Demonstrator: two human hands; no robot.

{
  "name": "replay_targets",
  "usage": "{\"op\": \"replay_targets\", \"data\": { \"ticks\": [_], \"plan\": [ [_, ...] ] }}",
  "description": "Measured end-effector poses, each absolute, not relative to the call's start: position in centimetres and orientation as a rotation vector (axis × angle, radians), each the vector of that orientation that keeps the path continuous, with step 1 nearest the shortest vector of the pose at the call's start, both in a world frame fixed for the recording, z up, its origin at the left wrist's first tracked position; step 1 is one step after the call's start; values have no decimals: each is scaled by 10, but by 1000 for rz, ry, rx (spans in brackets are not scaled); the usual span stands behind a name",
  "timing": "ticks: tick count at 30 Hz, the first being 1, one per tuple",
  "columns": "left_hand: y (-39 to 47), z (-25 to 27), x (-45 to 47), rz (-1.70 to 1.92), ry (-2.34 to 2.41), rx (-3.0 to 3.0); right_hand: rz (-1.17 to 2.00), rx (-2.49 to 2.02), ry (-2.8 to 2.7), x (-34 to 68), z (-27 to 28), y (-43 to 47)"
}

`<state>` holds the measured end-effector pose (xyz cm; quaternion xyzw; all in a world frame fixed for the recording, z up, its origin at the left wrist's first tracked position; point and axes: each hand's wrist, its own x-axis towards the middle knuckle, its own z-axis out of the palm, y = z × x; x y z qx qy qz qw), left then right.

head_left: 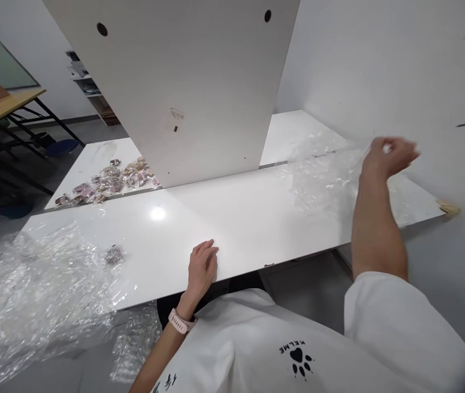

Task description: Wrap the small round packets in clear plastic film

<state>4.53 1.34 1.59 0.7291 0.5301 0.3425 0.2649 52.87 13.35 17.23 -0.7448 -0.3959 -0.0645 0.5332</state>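
Note:
My left hand (pixel 202 267) lies on the white table (pixel 240 218) near its front edge. Its fingers are stretched out and it holds nothing. My right hand (pixel 392 155) is raised at the right, above a loose heap of clear plastic bags (pixel 322 174). Its fingers are curled together in a pinch, slightly blurred, and I cannot make out what is between them. One small wrapped item (pixel 113 255) lies on the table to the left of my left hand, beside a large pile of clear plastic bags (pixel 47 278).
A white upright panel (pixel 199 82) stands across the middle of the table. Behind it at left lie several small wrapped items (pixel 113 180). A white wall (pixel 400 65) closes off the right side. A wooden-topped table (pixel 6 109) and a blue stool (pixel 62 147) stand far left.

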Motion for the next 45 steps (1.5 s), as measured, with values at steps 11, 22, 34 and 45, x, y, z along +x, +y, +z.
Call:
{"op": "replay_targets", "data": {
  "ticks": [11, 22, 34, 45],
  "plan": [
    [23, 58, 5, 1076, 830, 537, 292, -745, -2423, 181, 115, 60],
    [7, 51, -47, 1111, 1154, 452, 685, -1150, -1980, 202, 73, 40],
    [10, 75, -24, 883, 1761, 1494, 714, -1524, -1876, 230, 11, 101],
    [23, 69, 8, 648, 1838, 1823, 1253, -1328, -1390, 279, 39, 93]
  ]
}}
